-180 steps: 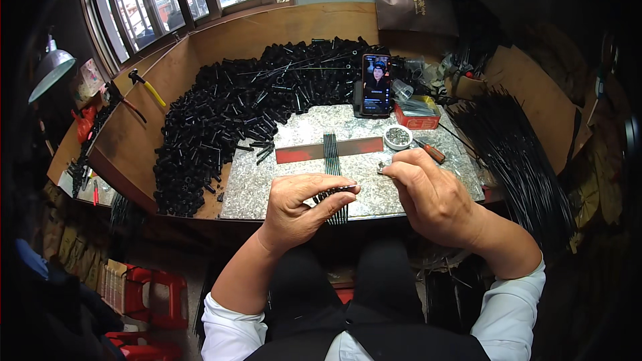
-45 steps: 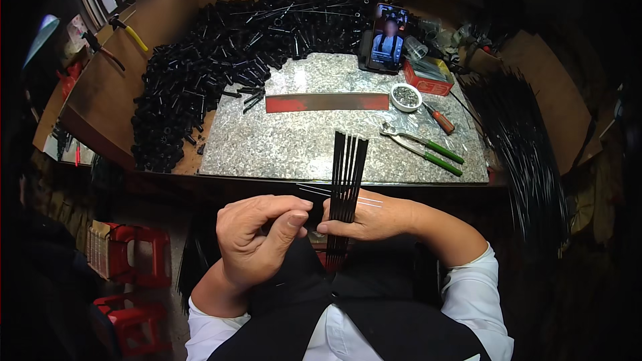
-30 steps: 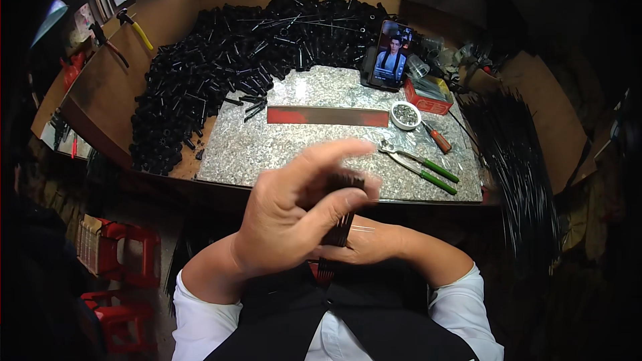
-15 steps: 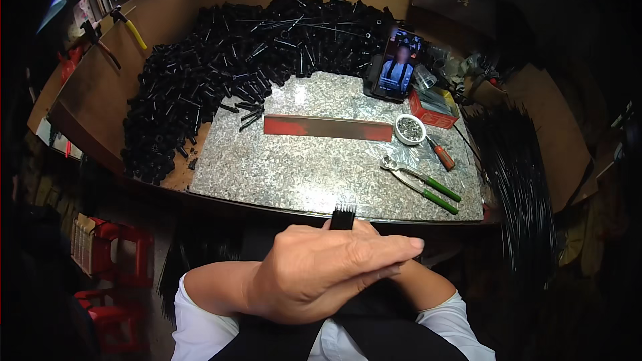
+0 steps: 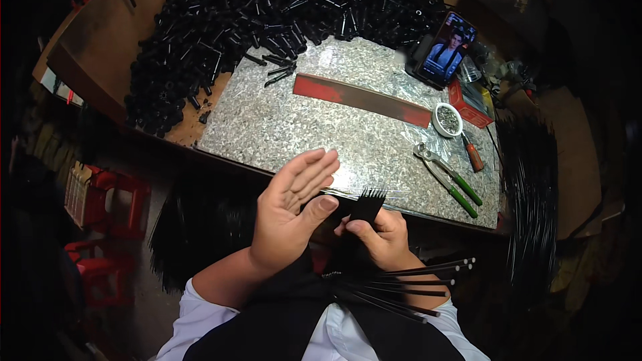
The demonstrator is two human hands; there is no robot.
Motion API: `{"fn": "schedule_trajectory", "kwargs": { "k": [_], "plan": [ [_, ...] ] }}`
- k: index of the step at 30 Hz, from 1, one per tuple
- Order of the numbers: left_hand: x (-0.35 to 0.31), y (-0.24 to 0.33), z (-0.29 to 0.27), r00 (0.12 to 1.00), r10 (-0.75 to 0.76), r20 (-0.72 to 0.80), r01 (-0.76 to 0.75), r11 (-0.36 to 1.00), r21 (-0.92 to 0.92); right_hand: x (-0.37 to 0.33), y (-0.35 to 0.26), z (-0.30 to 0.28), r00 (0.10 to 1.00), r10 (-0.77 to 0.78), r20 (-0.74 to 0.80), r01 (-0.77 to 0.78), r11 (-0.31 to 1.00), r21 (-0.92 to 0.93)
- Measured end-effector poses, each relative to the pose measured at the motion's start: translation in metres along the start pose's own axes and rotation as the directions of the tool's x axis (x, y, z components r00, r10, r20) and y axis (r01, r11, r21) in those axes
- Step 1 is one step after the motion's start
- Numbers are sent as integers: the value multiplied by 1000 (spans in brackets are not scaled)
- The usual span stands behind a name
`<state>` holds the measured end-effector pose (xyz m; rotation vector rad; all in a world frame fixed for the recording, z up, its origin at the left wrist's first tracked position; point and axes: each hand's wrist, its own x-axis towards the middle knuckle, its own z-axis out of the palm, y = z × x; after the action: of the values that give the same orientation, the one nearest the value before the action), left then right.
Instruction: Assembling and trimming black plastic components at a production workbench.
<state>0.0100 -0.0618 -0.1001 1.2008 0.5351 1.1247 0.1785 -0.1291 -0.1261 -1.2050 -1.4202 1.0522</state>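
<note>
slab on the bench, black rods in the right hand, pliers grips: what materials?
Slab: looks like polished granite, grey speckled grain with glare.
Black rods, bundled in the right hand: thin, stiff, matte black with small light tips at the splayed ends; coated metal or plastic, cannot tell.
Pliers: bare grey metal jaws, green grips, probably a plastic sleeve.
</note>
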Motion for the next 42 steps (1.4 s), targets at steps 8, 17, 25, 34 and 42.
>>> {"fn": "schedule_trajectory", "kwargs": {
  "k": [8, 17, 25, 34, 42],
  "plan": [
    [-3, -13, 8, 999, 12, -44, -12, 1000, 5, -1, -7, 2, 998, -61, 15, 61, 998, -33],
    [3, -13, 10, 982, 180, 55, -188, 945, 267, 5, -14, 1, 992, -106, 74, 114, 987, -113],
    [2, -14, 15, 967, 251, -31, -230, 925, 303, 5, -16, 3, 997, -38, 68, 40, 999, -22],
    [-2, -9, 9, 990, 140, 15, -139, 957, 256, 3, -20, 5, 998, -19, 58, 20, 1000, -15],
    [56, 8, -78, 833, 549, 63, -282, 324, 903, -2, -15, 4, 999, 52, 12, -52, 996, 67]
  ]
}}
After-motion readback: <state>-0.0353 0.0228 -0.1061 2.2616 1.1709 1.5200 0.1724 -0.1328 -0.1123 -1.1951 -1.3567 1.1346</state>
